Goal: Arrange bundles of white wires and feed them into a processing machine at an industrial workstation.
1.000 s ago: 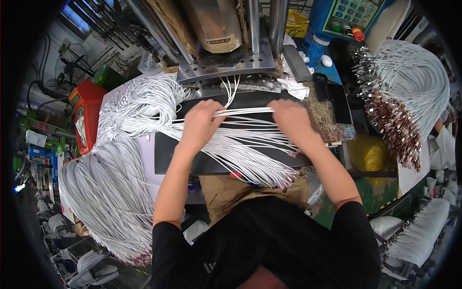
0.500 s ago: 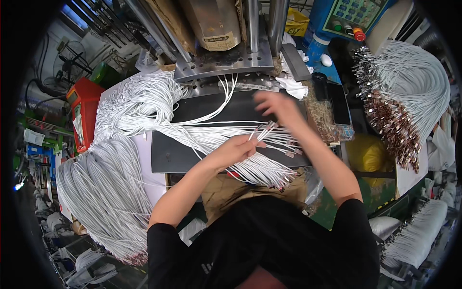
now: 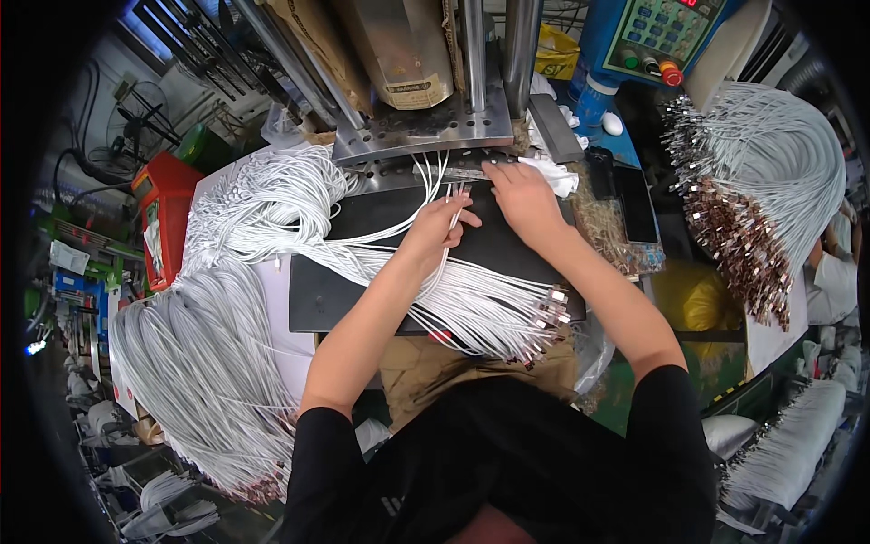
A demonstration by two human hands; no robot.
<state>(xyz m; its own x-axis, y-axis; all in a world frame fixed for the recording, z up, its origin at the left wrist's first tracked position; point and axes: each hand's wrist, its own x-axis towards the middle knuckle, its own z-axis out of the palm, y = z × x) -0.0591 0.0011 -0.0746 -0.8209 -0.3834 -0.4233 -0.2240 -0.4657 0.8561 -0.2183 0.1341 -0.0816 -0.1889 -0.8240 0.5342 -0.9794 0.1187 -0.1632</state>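
Observation:
My left hand (image 3: 439,227) is closed around a few white cables (image 3: 445,263), their connector ends pointing up at the press. Close by on the right, my right hand (image 3: 526,198) reaches to the mould strip (image 3: 453,172) in the press bed, fingers bent together at its right end. Whatever may lie under those fingertips is hidden. Several other cables run from the strip's middle down to the left. Below my hands, a fanned bundle of white cables (image 3: 507,313) with metal connector ends lies across the black work plate (image 3: 317,299).
Steel press plate (image 3: 426,136) and columns stand just beyond my hands. Coiled white cables (image 3: 272,199) pile up at the left, above a thick grey-white cable bundle (image 3: 195,372). A blue control box (image 3: 652,41) and another cable bundle (image 3: 779,154) are at the right.
My left hand has moved up and away from me with a few cables, toward the press. The right hand has come down onto the mould strip's right end.

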